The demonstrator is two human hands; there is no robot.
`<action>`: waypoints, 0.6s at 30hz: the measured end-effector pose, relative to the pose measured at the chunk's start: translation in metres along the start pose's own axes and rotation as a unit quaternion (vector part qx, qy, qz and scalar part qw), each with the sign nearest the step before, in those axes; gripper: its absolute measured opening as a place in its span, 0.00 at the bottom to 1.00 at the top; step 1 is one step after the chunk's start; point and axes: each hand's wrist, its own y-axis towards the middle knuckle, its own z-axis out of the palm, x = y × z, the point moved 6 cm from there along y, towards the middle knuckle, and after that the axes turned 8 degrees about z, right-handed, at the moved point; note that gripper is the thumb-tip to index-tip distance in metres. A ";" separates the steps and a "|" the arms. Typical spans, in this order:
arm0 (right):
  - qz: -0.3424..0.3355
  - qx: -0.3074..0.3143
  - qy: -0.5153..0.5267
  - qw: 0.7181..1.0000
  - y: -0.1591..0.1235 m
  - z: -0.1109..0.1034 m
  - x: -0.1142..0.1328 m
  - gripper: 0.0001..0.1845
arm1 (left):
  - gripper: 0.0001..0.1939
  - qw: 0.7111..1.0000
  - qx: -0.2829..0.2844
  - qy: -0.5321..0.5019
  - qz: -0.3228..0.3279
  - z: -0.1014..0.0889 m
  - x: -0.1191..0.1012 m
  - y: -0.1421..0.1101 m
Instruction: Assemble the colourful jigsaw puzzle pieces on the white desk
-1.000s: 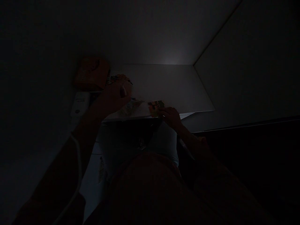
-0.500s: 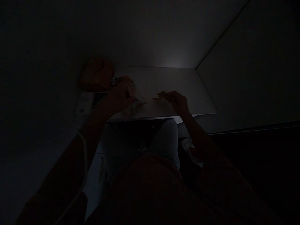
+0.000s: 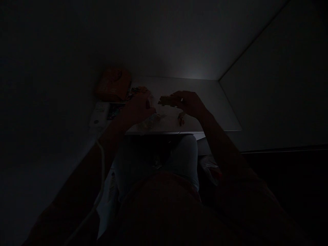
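White object [image 3: 100,113] at left, plastic bag [image 3: 209,166] lower right

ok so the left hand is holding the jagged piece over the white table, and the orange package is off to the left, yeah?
No, the right hand holds the jagged piece over the white table, as the head view shows; the orange package is indeed off to the left.

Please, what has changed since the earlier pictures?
The right hand lifted the patterned piece from the table's near edge and brought it closer to the left hand. Small reddish bits now show below it. The left hand and orange package stayed roughly in place.
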 end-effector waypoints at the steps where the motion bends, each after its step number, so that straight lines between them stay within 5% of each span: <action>1: -0.018 0.032 -0.024 0.999 0.003 0.005 0.011 0.20 | 0.13 1.000 -0.002 -0.001 0.008 0.000 -0.001 0.000; 7: -0.051 0.097 -0.123 0.986 0.035 0.033 0.066 0.19 | 0.18 0.999 -0.003 -0.020 0.030 -0.002 0.000 0.000; 11: -0.071 0.091 -0.006 0.993 0.050 0.034 0.074 0.29 | 0.24 0.998 -0.012 -0.049 0.036 -0.003 0.006 -0.001; 14: -0.079 0.080 0.095 0.989 0.039 0.023 0.045 0.26 | 0.18 0.998 -0.026 -0.051 0.031 -0.006 0.010 -0.002; 18: -0.057 0.101 0.084 0.990 -0.005 0.015 -0.031 0.26 | 0.09 0.999 -0.027 -0.032 0.015 -0.007 0.011 -0.003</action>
